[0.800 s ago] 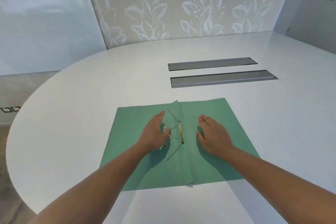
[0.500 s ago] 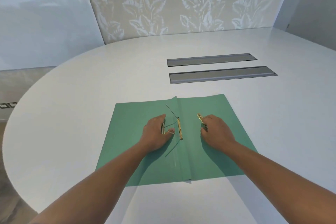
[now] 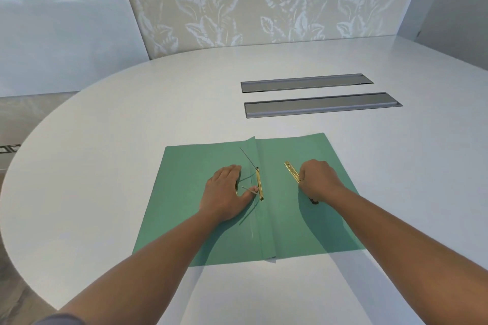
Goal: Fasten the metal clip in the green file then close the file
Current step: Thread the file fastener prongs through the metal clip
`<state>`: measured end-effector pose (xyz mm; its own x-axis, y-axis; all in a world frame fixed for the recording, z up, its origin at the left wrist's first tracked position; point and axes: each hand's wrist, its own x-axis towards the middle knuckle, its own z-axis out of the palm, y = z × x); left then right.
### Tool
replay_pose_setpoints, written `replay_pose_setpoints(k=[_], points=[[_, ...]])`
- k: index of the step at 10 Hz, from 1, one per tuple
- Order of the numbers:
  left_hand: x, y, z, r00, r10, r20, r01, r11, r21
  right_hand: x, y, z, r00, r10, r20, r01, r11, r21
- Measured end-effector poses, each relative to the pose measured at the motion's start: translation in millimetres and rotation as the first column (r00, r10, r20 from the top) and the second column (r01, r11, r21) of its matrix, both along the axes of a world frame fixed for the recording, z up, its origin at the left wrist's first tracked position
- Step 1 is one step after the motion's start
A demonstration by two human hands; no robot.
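Note:
The green file [image 3: 200, 219] lies open and flat on the white table [image 3: 132, 113]. A gold fastener strip [image 3: 259, 183] sits beside its centre fold, with thin prongs sticking up and out from it. My left hand [image 3: 224, 192] rests palm down on the left cover, its thumb touching the lower prong; a small gold piece shows under its fingers. My right hand [image 3: 318, 181] is on the right cover, its fingers closed around the near end of a loose gold clip bar [image 3: 291, 171] that points away to the upper left.
Two long grey recessed panels [image 3: 322, 104] are set into the table beyond the file. The table's curved edge runs along the left. A leaf-patterned wall stands behind the table.
My right hand curled from flat onto the loose gold clip bar and lifted its far end into view. My left hand shifted a little, still pressed by the fastener.

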<state>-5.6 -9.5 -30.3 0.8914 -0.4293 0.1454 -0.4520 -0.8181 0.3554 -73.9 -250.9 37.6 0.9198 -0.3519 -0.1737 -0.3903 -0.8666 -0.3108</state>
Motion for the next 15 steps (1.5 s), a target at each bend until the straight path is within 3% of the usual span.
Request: replay_pose_setpoints(k=[3,6,10,15], points=[[-0.6,0.0,-1.8,1.000,0.000,0.006,0.000,0.999,0.033,-4.5,3.0,5.0,1.000,0.000,0.003,0.000,0.999,0.033],[0.8,0.3,-2.9,1.000,0.003,0.018,-0.004,1.000,0.030,-13.2,-18.1,16.7,0.994,0.029,-0.103,-0.004,0.972,0.235],[0.3,0.1,-2.1,1.000,-0.001,0.018,0.001,1.000,0.020,-21.3,-15.6,28.9,0.940,0.163,-0.301,-0.127,0.982,0.137],[0.4,0.4,-3.3,1.000,0.000,0.019,0.000,1.000,0.024,-27.6,-20.0,28.4,0.913,0.245,-0.327,-0.188,0.962,0.196]])
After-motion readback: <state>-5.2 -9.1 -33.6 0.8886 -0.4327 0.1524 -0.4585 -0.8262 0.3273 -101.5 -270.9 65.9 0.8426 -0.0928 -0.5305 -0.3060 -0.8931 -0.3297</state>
